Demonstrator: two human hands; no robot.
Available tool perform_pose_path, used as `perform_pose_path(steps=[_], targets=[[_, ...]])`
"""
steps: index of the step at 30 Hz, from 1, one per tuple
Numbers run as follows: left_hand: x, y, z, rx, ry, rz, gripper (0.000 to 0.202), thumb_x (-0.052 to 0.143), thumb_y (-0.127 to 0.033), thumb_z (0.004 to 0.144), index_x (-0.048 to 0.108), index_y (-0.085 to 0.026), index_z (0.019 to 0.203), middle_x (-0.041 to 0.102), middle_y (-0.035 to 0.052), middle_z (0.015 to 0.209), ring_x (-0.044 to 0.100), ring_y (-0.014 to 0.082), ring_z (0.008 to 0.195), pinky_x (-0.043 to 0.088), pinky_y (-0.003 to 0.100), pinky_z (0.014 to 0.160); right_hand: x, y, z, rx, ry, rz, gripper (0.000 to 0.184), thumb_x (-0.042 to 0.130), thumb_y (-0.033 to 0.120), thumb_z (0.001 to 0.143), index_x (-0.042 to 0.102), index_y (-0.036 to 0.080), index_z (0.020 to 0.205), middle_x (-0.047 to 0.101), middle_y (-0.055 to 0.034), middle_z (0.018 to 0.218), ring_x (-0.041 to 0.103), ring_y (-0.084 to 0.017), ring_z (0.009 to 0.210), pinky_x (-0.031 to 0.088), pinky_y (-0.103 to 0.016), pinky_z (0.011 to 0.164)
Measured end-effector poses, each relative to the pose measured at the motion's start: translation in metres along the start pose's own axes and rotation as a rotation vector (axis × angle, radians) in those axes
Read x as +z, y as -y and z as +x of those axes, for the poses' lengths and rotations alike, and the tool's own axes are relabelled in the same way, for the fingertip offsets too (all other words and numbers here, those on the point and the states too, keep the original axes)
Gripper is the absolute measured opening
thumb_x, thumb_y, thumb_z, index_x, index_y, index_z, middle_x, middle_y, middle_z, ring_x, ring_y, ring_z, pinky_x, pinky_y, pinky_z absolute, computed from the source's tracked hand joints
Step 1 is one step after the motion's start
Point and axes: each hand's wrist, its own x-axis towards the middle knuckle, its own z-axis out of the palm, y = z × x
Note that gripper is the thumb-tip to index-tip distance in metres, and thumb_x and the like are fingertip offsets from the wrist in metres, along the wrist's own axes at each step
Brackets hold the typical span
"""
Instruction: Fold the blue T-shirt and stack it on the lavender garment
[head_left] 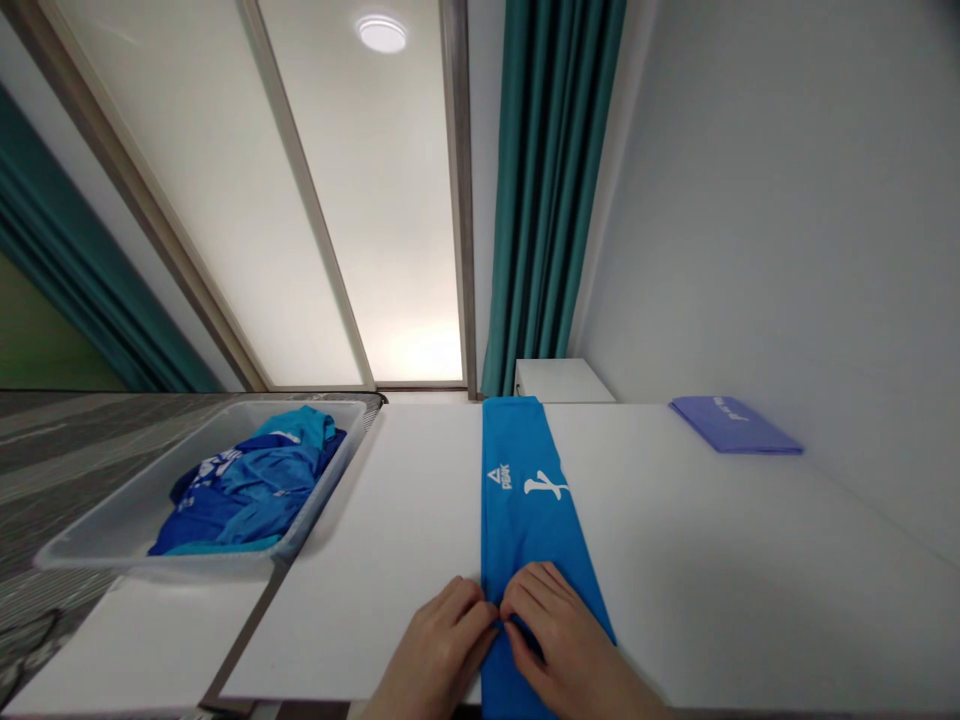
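A blue shirt (525, 530) with white printing lies folded into a long narrow strip on the white table (420, 500), running from the near edge toward the back. My left hand (450, 640) is closed at the strip's left edge, its fingertips pinching the cloth. Close beside it, my right hand (551, 630) rests over the strip, thumb and fingers also pinching fabric. The fingertips of both hands nearly meet. The near end of the strip reaches the bottom of the view.
A translucent plastic bin (105, 540) with crumpled blue garments (255, 480) stands at the left. A folded purple garment (735, 425) lies at the back right near the wall. Behind the table are a white cabinet (562, 380) and a teal curtain (555, 200).
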Motion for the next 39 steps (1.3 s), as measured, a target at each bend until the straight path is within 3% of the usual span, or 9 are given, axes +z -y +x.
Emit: perform_pose_path(steps=[4, 8, 12, 17, 24, 30, 35, 39], targets=[[-0.005, 0.0, 0.001, 0.039, -0.048, 0.014, 0.024, 0.042, -0.023, 0.101, 0.058, -0.019, 0.084, 0.064, 0.0066, 0.094, 0.06, 0.0178, 0.085, 0.054, 0.028, 0.072, 0.001, 0.0, -0.002, -0.049, -0.005, -0.055, 0.015, 0.055, 0.008, 0.085, 0.053, 0.021, 0.092, 0.06, -0.0018, 0.094, 0.054, -0.019, 0.092, 0.042, -0.034, 0.086], [-0.011, 0.001, 0.002, 0.069, -0.02, -0.004, 0.016, 0.047, -0.023, 0.099, 0.06, -0.019, 0.091, 0.067, 0.0073, 0.104, 0.059, 0.0207, 0.099, 0.054, 0.034, 0.085, 0.003, -0.001, -0.003, -0.087, -0.026, -0.093, 0.014, 0.058, 0.011, 0.085, 0.053, 0.022, 0.091, 0.06, -0.0012, 0.095, 0.055, -0.019, 0.09, 0.042, -0.033, 0.084], [-0.011, 0.0, -0.001, 0.032, 0.01, -0.008, 0.017, 0.046, -0.024, 0.1, 0.06, -0.02, 0.093, 0.067, 0.0058, 0.097, 0.061, 0.0193, 0.09, 0.054, 0.032, 0.079, 0.005, 0.001, -0.004, -0.074, -0.038, -0.137, 0.014, 0.059, 0.011, 0.087, 0.052, 0.023, 0.089, 0.06, -0.0006, 0.093, 0.054, -0.02, 0.088, 0.041, -0.034, 0.081], [-0.008, -0.002, -0.003, 0.018, -0.066, -0.02, 0.017, 0.046, -0.024, 0.1, 0.06, -0.02, 0.091, 0.065, 0.0045, 0.086, 0.061, 0.0175, 0.079, 0.052, 0.027, 0.067, 0.008, 0.002, -0.005, -0.049, -0.052, -0.162, 0.02, 0.063, 0.011, 0.083, 0.052, 0.024, 0.095, 0.06, -0.0004, 0.095, 0.054, -0.022, 0.089, 0.04, -0.036, 0.083], [-0.001, 0.0, -0.002, 0.005, -0.083, -0.061, 0.023, 0.042, -0.027, 0.101, 0.06, -0.018, 0.09, 0.064, 0.0052, 0.083, 0.061, 0.0164, 0.076, 0.052, 0.026, 0.066, 0.015, -0.001, -0.002, -0.064, -0.139, -0.264, 0.02, 0.068, 0.016, 0.082, 0.05, 0.024, 0.09, 0.061, 0.0004, 0.09, 0.055, -0.022, 0.084, 0.039, -0.036, 0.08], [-0.014, -0.002, -0.005, -0.05, -0.002, -0.132, 0.016, 0.049, -0.024, 0.098, 0.064, -0.021, 0.095, 0.067, 0.0048, 0.088, 0.064, 0.0177, 0.083, 0.056, 0.029, 0.075, 0.015, 0.0, -0.001, -0.108, -0.126, -0.331, 0.017, 0.065, 0.016, 0.085, 0.05, 0.024, 0.084, 0.06, 0.0011, 0.084, 0.056, -0.021, 0.08, 0.04, -0.036, 0.077], [-0.018, 0.001, -0.005, -0.18, -0.082, -0.222, 0.023, 0.046, -0.018, 0.098, 0.064, -0.023, 0.113, 0.068, 0.0054, 0.097, 0.066, 0.0156, 0.089, 0.057, 0.026, 0.081, 0.011, 0.002, -0.001, -0.123, -0.088, -0.349, 0.015, 0.063, 0.013, 0.086, 0.052, 0.023, 0.086, 0.061, -0.0001, 0.088, 0.057, -0.02, 0.081, 0.042, -0.035, 0.077], [-0.014, 0.006, -0.005, -0.142, -0.055, -0.177, 0.026, 0.05, -0.019, 0.096, 0.064, -0.024, 0.117, 0.068, 0.007, 0.113, 0.065, 0.018, 0.104, 0.056, 0.031, 0.092, 0.012, -0.001, -0.003, -0.162, -0.082, -0.352, 0.013, 0.062, 0.014, 0.086, 0.053, 0.023, 0.088, 0.062, -0.0005, 0.088, 0.058, -0.021, 0.081, 0.043, -0.035, 0.078]])
